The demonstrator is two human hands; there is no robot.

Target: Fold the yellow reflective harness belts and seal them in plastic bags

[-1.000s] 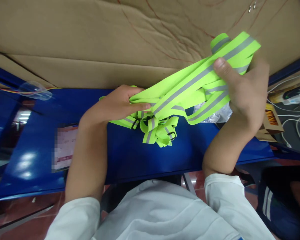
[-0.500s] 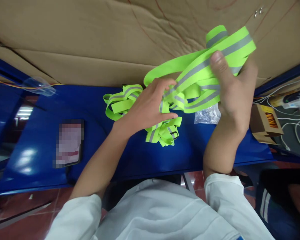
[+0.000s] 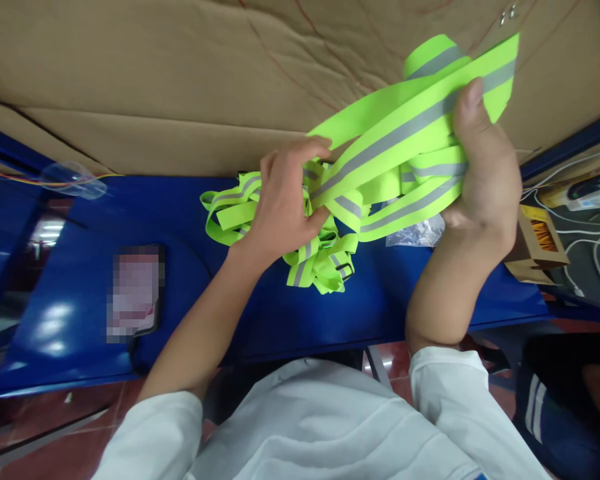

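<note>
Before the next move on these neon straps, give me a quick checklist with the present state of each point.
1. Right hand has a firm grip on the gathered reflective straps: ok, thumb clamps them.
2. Left hand has a grip on the straps' lower part: ok, fingers pinch it.
3. Straps free of tangles: not ok, loose loops bunch on the blue table.
4. Buckle position known: cannot tell.
5. Plastic bag apart from the straps: cannot tell, it lies partly hidden behind them.
6. Phone away from the work: ok.
</note>
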